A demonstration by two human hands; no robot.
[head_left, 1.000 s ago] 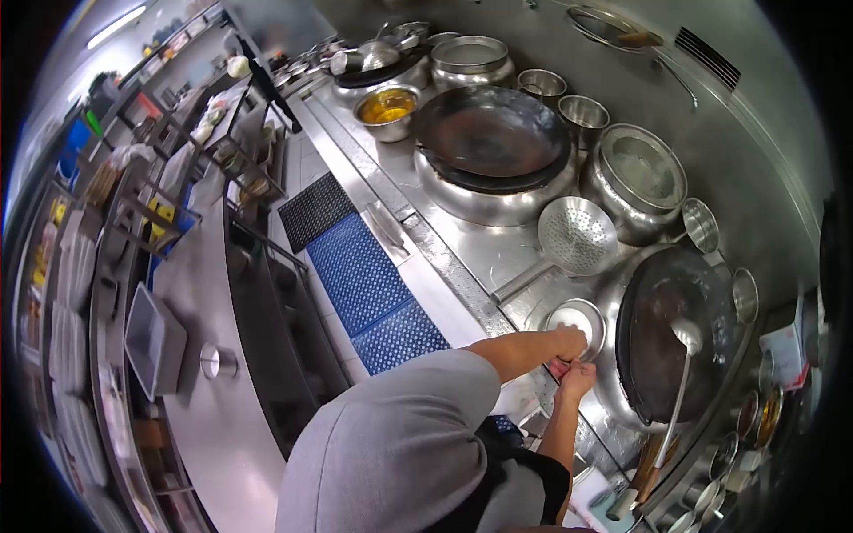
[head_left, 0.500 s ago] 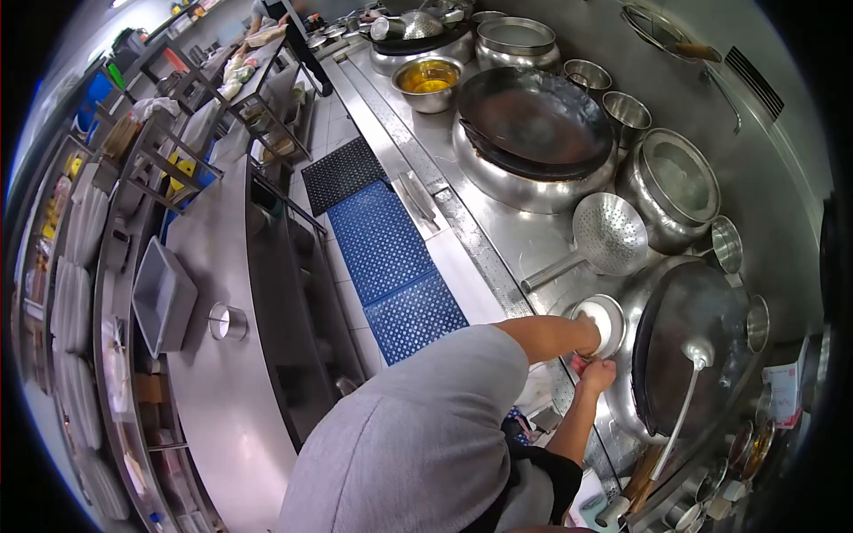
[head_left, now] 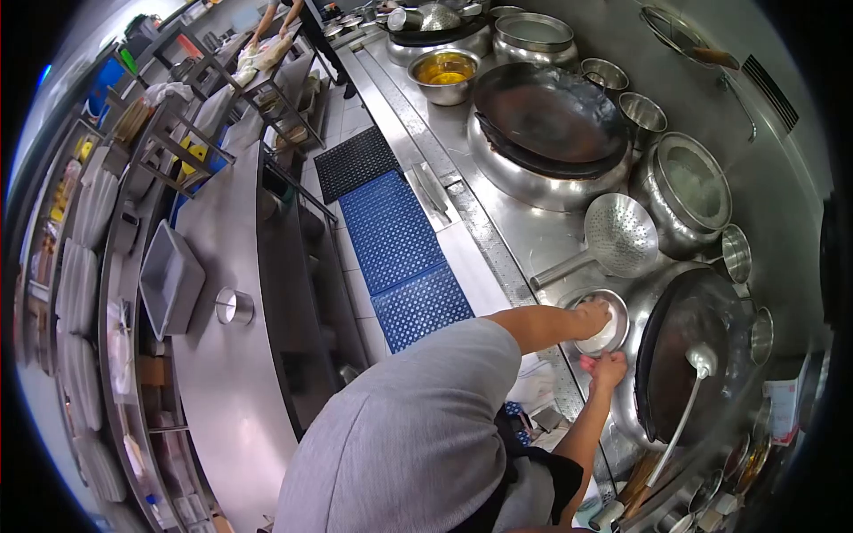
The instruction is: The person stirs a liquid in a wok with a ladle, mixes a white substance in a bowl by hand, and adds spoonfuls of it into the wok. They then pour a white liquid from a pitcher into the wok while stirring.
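My left hand reaches down into a round metal bowl, over the white contents inside. Its fingertips are hidden from view. At the bowl's near rim, my right hand is closed, fingers curled against the edge. The bowl stands on the steel stove top beside a dark wok. Across that wok lies a long-handled ladle. Just beyond the bowl rests a perforated strainer, its handle angled toward me.
A second large wok sits farther along the stove, near a bowl of yellow liquid. Metal pots line the back wall. Behind me, a steel counter carries a grey tub and a metal cup. Another person works far off.
My left hand has moved from the bowl's side farther over its middle. My right hand stays at the rim. The whole view has shifted slightly, and the far person's arms now show more.
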